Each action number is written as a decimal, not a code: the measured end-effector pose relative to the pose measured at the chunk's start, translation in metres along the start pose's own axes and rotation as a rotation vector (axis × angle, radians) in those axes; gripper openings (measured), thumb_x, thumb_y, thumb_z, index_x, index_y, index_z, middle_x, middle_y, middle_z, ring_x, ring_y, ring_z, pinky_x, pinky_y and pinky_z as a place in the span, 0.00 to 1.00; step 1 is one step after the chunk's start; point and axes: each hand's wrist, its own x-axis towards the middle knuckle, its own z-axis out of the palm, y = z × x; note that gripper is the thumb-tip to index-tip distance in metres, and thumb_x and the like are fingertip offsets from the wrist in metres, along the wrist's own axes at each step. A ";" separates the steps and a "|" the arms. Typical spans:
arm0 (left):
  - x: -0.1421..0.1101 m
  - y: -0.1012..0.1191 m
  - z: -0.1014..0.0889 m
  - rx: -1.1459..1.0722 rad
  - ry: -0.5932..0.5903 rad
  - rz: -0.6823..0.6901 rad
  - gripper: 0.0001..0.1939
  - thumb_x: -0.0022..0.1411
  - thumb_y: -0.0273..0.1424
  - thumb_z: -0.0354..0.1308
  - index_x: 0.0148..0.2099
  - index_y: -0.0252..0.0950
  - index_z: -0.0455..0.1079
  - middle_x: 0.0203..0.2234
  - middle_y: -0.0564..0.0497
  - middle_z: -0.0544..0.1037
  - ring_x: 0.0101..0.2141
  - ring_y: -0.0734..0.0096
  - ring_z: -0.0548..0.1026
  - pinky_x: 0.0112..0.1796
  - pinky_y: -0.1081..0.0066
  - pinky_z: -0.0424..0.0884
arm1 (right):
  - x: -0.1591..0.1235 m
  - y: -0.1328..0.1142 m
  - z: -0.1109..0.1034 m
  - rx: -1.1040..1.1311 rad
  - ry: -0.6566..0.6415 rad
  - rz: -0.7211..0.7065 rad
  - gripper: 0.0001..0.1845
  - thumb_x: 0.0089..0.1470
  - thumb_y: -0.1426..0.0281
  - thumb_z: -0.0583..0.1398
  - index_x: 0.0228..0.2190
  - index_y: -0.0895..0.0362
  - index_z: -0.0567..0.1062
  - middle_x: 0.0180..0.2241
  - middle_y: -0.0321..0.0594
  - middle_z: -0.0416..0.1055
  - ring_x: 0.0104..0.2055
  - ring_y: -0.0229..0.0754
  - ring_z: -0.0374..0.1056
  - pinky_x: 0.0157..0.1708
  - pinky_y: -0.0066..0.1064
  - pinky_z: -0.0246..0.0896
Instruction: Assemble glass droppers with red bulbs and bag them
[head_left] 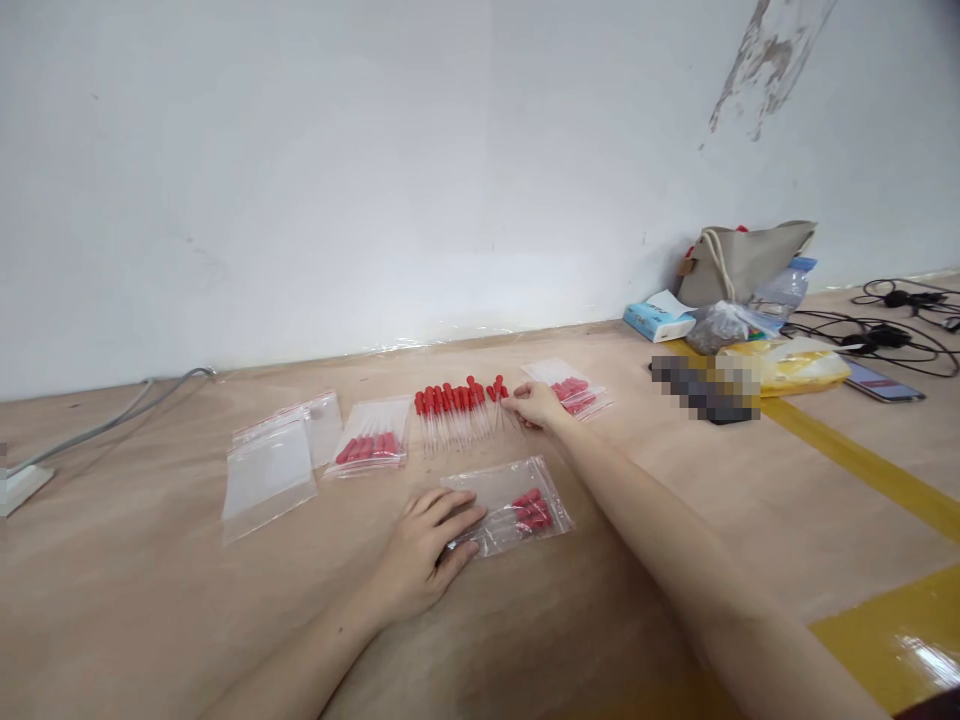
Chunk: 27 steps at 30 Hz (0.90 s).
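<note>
My left hand lies with fingers stretched out over the left end of a clear zip bag. Inside that bag, toward its right end, are several red-handled pieces. Beyond it is a row of thin tools with red handles, their fine pale shafts pointing toward me. At the row's right end, my right hand is closed in a pinch at a red-handled tool; its fingertips partly hide the grip. Just behind that hand rests another filled zip bag.
Left of the row lie a filled zip bag and flat, unfilled-looking bags. At right are a tissue pack, a grey bag, a yellow packet, a phone and black cables. A wall stands behind.
</note>
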 end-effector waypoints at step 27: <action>-0.001 -0.002 0.001 0.010 -0.018 -0.005 0.19 0.62 0.34 0.46 0.56 0.44 0.59 0.51 0.48 0.64 0.51 0.62 0.60 0.49 0.57 0.60 | -0.118 0.049 -0.032 0.859 0.033 -0.040 0.20 0.42 0.63 0.60 0.36 0.54 0.58 0.23 0.29 0.65 0.23 0.35 0.67 0.26 0.30 0.66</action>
